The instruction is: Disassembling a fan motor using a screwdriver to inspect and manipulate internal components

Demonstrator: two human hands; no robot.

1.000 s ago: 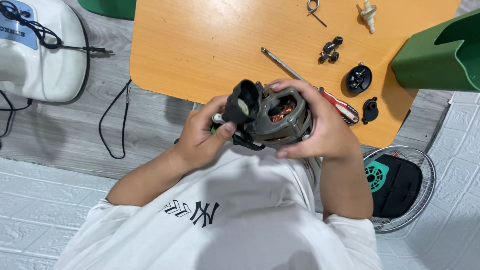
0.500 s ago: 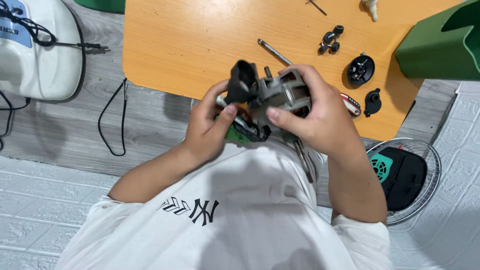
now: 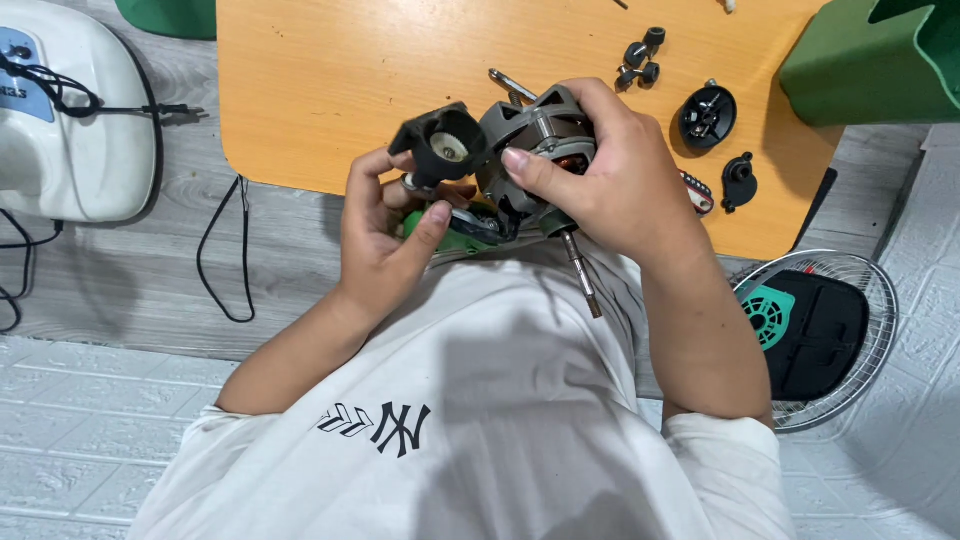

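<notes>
A grey fan motor point(image 3: 535, 135) with a black gearbox housing point(image 3: 440, 148) is held above the near edge of the orange table point(image 3: 330, 90). My right hand point(image 3: 610, 180) wraps the motor body from the right, thumb across its front. My left hand point(image 3: 385, 235) grips the underside by the black housing, fingers on a green part point(image 3: 440, 238). The motor's steel shaft point(image 3: 582, 275) points down toward my white shirt.
Black knobs and small parts point(image 3: 708, 115) lie on the table at the right, with a green plastic fan body point(image 3: 870, 60) beyond. A wire fan guard point(image 3: 825, 335) lies on the floor at the right. A white appliance point(image 3: 65, 110) with black cords sits at the left.
Both hands have turned the motor: the black housing now faces up at the left and the shaft points down toward me. The motor stays held in both hands.
</notes>
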